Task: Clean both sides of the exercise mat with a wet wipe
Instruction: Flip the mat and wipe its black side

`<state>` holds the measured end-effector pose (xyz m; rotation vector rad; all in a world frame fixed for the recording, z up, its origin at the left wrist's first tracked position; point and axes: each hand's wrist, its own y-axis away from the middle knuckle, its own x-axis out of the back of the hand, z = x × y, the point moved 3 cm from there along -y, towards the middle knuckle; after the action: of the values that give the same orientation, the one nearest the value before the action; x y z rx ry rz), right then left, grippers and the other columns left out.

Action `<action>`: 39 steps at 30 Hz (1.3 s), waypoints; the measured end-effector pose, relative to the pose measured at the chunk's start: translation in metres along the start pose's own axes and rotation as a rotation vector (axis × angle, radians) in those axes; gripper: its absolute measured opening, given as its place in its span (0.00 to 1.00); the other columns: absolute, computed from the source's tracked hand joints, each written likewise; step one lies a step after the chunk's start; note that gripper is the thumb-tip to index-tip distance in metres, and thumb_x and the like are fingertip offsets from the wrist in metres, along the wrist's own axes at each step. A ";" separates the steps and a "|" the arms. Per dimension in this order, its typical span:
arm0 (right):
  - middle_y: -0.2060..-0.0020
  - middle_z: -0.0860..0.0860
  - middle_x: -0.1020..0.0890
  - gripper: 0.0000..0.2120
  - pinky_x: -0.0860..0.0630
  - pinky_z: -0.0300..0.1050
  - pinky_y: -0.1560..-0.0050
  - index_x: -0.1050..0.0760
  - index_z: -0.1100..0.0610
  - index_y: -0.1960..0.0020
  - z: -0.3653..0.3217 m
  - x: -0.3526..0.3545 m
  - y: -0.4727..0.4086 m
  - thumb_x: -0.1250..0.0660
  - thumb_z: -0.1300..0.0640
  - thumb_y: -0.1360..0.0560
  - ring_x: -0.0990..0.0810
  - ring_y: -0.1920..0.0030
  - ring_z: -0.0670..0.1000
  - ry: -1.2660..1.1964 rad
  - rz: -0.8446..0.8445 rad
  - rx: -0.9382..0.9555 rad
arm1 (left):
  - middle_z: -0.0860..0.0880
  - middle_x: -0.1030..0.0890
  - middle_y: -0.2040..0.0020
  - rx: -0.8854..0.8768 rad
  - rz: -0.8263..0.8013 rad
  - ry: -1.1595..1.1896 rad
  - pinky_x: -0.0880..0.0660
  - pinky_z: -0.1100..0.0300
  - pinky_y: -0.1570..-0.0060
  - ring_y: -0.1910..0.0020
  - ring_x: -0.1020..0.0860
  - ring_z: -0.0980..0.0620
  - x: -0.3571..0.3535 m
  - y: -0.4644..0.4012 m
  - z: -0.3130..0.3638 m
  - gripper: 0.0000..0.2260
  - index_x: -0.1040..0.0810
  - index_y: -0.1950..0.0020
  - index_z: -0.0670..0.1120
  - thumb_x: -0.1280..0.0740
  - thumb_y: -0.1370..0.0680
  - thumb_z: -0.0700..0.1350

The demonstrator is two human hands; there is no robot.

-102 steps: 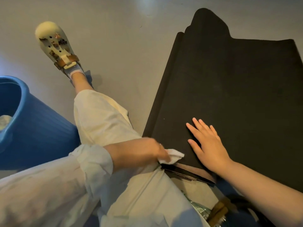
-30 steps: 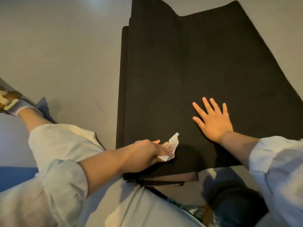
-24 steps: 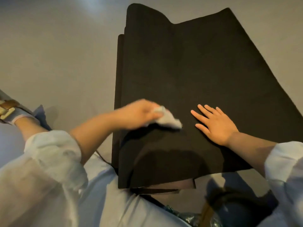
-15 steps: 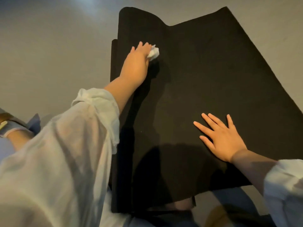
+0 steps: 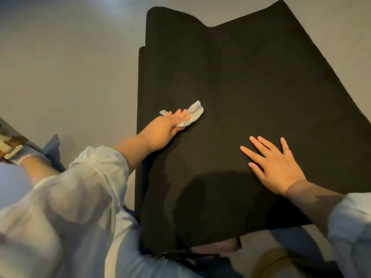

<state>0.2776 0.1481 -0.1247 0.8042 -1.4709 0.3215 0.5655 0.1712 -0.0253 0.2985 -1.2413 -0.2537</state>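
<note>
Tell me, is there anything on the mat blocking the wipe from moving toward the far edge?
Nothing visible. The mat beyond the wet wipe under the left hand is bare; the right hand rests nearer, off to the right.

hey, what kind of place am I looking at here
Probably an indoor room at home or in a gym, though that is uncertain. A black exercise mat lies spread on a smooth grey floor, and the left hand presses a wet wipe onto it.

White loose shirt w/ both sleeves (image 5: 100, 177) rolled up to forearms, bare below. Pale trousers (image 5: 128, 247). Left foot: cream clog (image 5: 8, 145) w/ brown strap, light sock (image 5: 26, 155) at ankle. Hands bare, no rings.
</note>
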 end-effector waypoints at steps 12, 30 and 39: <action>0.23 0.47 0.55 0.24 0.59 0.60 0.27 0.58 0.41 0.24 -0.004 0.004 0.007 0.59 0.43 0.19 0.58 0.23 0.49 0.029 -0.028 0.010 | 0.44 0.18 0.48 -0.115 -0.422 0.456 0.28 0.65 0.45 0.49 0.21 0.54 -0.082 0.195 0.073 0.24 0.20 0.46 0.38 0.43 0.21 0.58; 0.23 0.50 0.60 0.26 0.60 0.59 0.27 0.62 0.44 0.24 -0.015 -0.004 0.035 0.61 0.41 0.19 0.62 0.24 0.53 -0.006 -0.112 -0.050 | 0.52 0.22 0.41 -0.125 -0.236 0.295 0.33 0.73 0.43 0.43 0.27 0.66 -0.102 0.200 0.086 0.15 0.23 0.38 0.39 0.42 0.19 0.44; 0.23 0.49 0.58 0.26 0.58 0.57 0.26 0.60 0.44 0.23 -0.012 -0.001 0.037 0.60 0.41 0.19 0.61 0.24 0.53 -0.049 -0.117 -0.037 | 0.60 0.30 0.37 0.123 0.464 0.463 0.39 0.79 0.38 0.38 0.33 0.67 -0.030 0.187 0.079 0.19 0.33 0.32 0.53 0.40 0.20 0.37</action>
<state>0.2626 0.1827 -0.1140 0.8694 -1.4648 0.1868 0.4862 0.3501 0.0379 0.1542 -0.8354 0.2817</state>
